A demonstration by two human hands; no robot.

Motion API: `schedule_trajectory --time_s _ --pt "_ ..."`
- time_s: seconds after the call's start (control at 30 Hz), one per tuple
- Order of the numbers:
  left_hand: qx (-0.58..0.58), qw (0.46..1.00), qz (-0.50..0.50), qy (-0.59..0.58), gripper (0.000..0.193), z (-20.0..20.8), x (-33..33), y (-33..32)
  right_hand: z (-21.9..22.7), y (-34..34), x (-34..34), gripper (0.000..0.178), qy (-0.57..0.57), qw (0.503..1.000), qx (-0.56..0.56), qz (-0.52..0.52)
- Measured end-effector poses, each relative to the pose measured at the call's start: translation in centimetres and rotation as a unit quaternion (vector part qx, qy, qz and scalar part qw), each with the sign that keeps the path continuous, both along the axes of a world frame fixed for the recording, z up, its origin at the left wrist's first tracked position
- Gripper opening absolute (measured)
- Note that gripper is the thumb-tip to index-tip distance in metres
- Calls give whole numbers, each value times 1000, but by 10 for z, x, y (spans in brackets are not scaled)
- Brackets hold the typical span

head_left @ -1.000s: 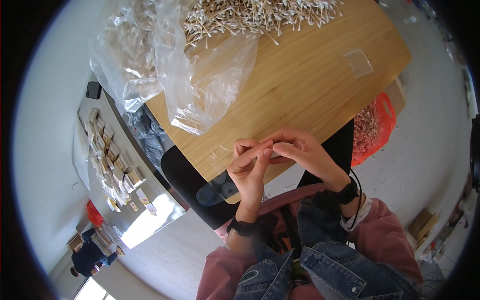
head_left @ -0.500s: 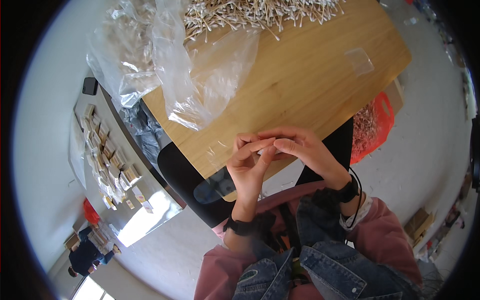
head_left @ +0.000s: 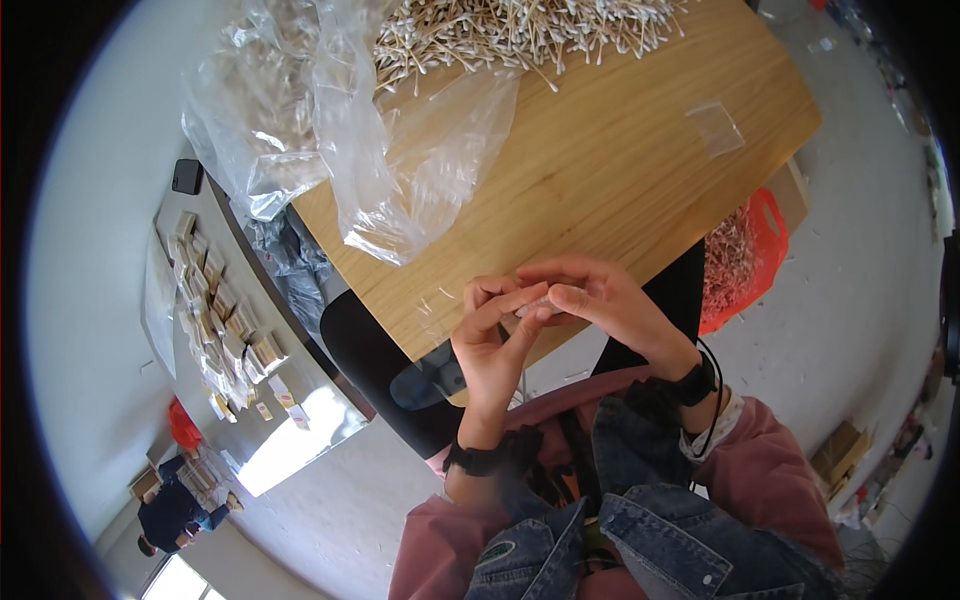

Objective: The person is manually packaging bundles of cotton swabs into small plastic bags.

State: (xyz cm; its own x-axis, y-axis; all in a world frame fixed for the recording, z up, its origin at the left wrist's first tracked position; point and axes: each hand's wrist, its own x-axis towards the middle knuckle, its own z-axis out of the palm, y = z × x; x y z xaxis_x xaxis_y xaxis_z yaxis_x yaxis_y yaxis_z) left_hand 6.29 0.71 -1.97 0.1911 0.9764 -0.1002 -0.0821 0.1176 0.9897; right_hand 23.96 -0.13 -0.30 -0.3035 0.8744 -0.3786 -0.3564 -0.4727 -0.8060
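Left hand and right hand half-curled around a whitish item, plastic bag and cotton swabs beyond

Pink sleeves, blue denim and black wristbands are worn.

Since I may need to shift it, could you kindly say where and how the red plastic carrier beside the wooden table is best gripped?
Probably best by the looped handle of the red plastic carrier, coming from the right: the loop has an open hole, and it lies on the side away from the light-brown wooden table.
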Motion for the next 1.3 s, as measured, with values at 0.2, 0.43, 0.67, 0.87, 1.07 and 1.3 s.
schedule_trajectory --time_s 0.2,0.43,0.67,0.87,1.07,1.3 --pt "103 978 -39 177 23 30 -8 13 -8 -4 -1 67 6 1000 25 -9" --pt "228 937 -5 263 25 32 -9 15 -14 -4 -5 80 32 999 39 -7" --pt "147 965 -44 211 34 38 -9 21 -14 -5 -2 82 40 999 18 -10" --pt "181 968 -113 128 34 11 -10 22 -12 -6 0 84 -2 1000 16 -1" --pt "167 977 -100 84 31 7 -9 21 -12 -7 0 65 28 996 89 2" --pt "146 982 -86 84 31 6 -9 19 -7 -20 -2 36 -79 979 155 -108"
